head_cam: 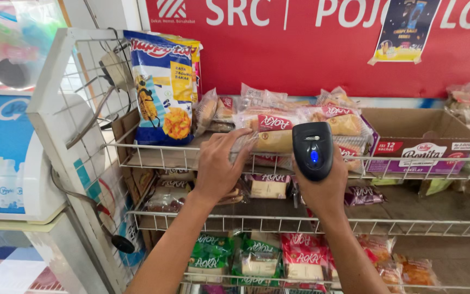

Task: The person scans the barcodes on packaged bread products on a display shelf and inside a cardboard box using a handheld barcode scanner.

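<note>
- Right hand [326, 188], centre of frame, is clenched around a black scanner [313, 149], held upright, long axis vertical, its blue light facing the camera, head tipped toward the shelf
- Left hand [220, 166], left of centre, has fingers spread and pressing on a bread packet [272, 136]; no full grasp
- The packet lies just left of the scanner, touching the left fingertips, long axis running left to right along the top wire shelf [159, 154]
- The left hand is nearer the packet
</note>
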